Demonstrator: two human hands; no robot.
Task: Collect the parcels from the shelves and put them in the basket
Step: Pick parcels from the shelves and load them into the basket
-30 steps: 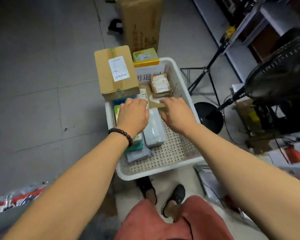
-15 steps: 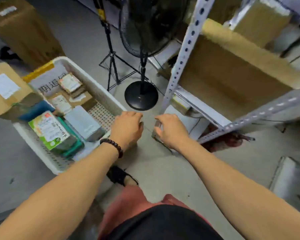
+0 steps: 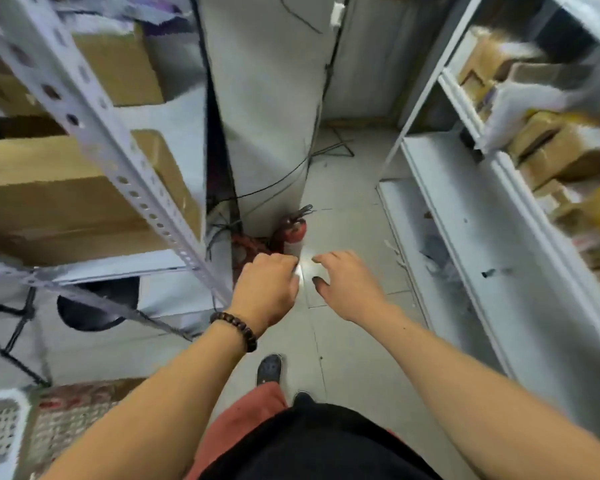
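Both hands hang in front of me over the floor of an aisle, and neither holds anything. My left hand point(image 3: 267, 289), with a bead bracelet at the wrist, has loosely curled fingers. My right hand point(image 3: 347, 285) is relaxed with the fingers spread. Blurred brown cardboard parcels point(image 3: 561, 150) sit on the white shelves point(image 3: 465, 216) at the right. Large cardboard boxes point(image 3: 66, 199) fill the rack at the left. Only a corner of the white perforated basket point(image 3: 0, 431) shows at the bottom left, behind my left arm.
A perforated metal upright point(image 3: 94, 133) of the left rack slants across the view. A red fire extinguisher point(image 3: 293, 226) stands by the white pillar point(image 3: 267, 116), with cables around it. The black fan base point(image 3: 97, 303) lies under the left rack.
My view has swung right, from the basket to the aisle between the shelves. The basket has slid to the bottom left corner. Both hands stay empty and close together.
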